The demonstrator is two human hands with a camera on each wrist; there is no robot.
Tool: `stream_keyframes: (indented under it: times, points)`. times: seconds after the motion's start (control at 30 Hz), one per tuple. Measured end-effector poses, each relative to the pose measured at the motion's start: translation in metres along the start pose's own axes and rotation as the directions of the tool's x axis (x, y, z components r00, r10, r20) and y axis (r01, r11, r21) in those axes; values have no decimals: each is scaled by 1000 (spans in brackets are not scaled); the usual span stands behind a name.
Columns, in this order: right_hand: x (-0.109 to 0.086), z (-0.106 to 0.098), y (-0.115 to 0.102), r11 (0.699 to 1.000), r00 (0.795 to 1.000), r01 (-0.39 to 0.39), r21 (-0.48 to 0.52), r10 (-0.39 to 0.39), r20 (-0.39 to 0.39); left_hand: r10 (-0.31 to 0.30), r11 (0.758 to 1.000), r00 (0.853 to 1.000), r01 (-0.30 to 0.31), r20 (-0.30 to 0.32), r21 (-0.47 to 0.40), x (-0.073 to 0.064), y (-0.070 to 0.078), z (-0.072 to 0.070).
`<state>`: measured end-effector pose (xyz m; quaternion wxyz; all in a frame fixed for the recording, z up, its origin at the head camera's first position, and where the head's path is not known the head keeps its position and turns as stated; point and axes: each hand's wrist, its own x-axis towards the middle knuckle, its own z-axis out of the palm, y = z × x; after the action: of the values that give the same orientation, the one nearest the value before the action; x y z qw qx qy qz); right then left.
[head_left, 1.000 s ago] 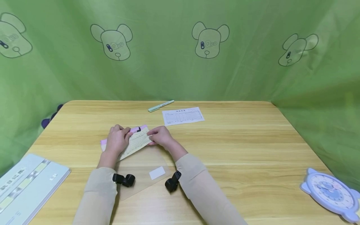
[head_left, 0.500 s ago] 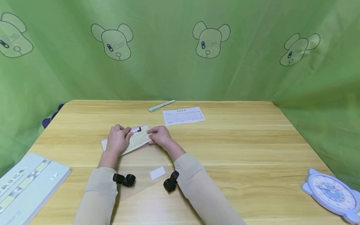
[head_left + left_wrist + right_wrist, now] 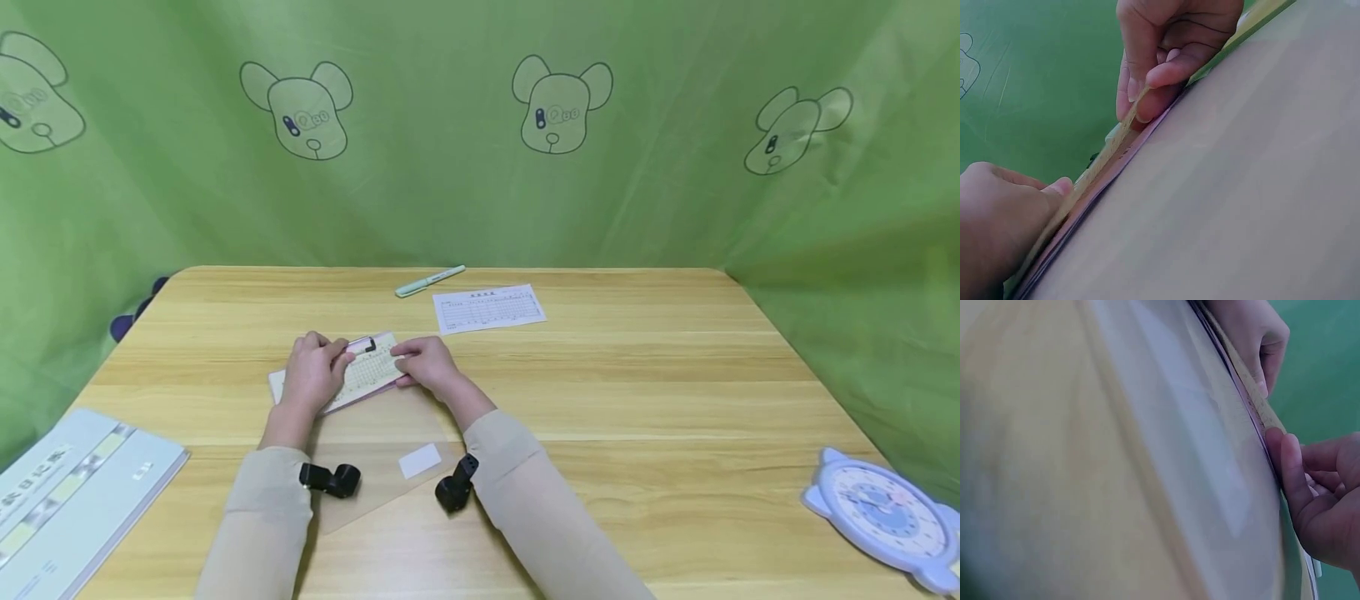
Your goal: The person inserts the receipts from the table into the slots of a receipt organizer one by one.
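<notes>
A small pink-purple clipboard (image 3: pixel 367 392) with a metal clip (image 3: pixel 363 345) lies at the left centre of the table. Over it is a cream sheet of paper (image 3: pixel 371 372) printed with a grid. My left hand (image 3: pixel 310 375) holds the clipboard by its upper edge, thumb and fingertip at the clip. At the upper right corner, my right hand (image 3: pixel 429 365) pinches the sheet between thumb and fingers. The left wrist view shows the sheet (image 3: pixel 1100 159) edge-on, slightly lifted from the board. My left hand covers part of the clipboard's left side.
A translucent folder (image 3: pixel 360 475) with a white label (image 3: pixel 420 460) lies under my wrists. Behind are a white printed form (image 3: pixel 489 309) and a pale green pen (image 3: pixel 429 282). A blue book (image 3: pixel 97 492) is at left, a toy clock (image 3: pixel 881 517) at right.
The cream sheet has slid upward on the clipboard and now covers most of the pink strip along its top edge. Both hands keep their places; my right forearm shifted slightly left.
</notes>
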<state>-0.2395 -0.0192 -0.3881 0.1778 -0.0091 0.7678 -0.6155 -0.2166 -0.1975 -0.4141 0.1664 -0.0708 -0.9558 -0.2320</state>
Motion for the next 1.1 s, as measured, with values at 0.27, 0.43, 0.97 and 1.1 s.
stream_keyframes:
  times: [0.27, 0.43, 0.97, 1.1]
  points:
    - [-5, -11, 3, 999, 996, -8, 31, 5, 84, -39, 997, 999, 39, -5, -59, -2, -1, 2]
    - [-10, -21, 2, 1000, 991, 12, -15, -10, 132, -55, 996, 998, 54, -4, -74, -2, -2, 2]
    - [-3, -105, -10, 990, 987, 123, -70, -114, 117, -83, 990, 997, 81, -9, -112, -2, 1, 1]
    - [4, -128, -12, 993, 993, 113, -43, -111, 48, -86, 990, 996, 85, -5, -112, -2, 1, 2]
